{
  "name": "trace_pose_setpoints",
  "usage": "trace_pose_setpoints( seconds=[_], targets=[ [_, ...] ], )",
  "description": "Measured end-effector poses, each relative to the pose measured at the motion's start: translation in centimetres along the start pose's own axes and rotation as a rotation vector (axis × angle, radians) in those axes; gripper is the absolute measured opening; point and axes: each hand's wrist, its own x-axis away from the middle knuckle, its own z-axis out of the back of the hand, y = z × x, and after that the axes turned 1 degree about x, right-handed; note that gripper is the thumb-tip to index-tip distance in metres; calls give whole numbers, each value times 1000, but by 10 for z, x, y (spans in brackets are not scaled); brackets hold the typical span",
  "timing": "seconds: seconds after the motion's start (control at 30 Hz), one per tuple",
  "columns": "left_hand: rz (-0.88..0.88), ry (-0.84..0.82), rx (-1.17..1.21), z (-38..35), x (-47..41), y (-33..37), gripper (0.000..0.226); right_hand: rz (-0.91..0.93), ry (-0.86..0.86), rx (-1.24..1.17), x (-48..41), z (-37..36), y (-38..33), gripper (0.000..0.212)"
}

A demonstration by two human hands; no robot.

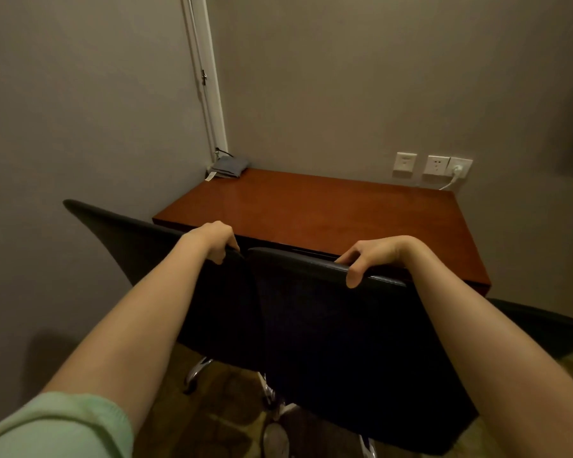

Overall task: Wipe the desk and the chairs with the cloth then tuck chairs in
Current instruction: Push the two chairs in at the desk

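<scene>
Both hands on the chair backs, up against the tabletop (328, 209)

Left hand (216, 240) is curled over the top of the left chair (129, 239), and right hand (374, 256) grips the top edge of the right chair (328, 325). The chairs sit side by side at the near edge. The grey cloth (229, 166) lies folded in the far left corner.

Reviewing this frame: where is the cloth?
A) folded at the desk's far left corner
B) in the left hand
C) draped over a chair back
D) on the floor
A: the cloth lies folded at the far left corner of the desk, while the left hand grips the left chair and the right hand the right chair.
</scene>
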Motion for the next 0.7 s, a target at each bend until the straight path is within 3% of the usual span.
trace_pose_setpoints(
  seconds=[0.47, 0.7],
  targets=[
    [41, -32, 52, 3, 4, 6, 61, -22, -37, 40, 1, 0, -4, 92],
    [-14, -196, 184, 20, -3, 30, 66, -9, -52, 59, -1, 1, 5, 92]
  ],
)
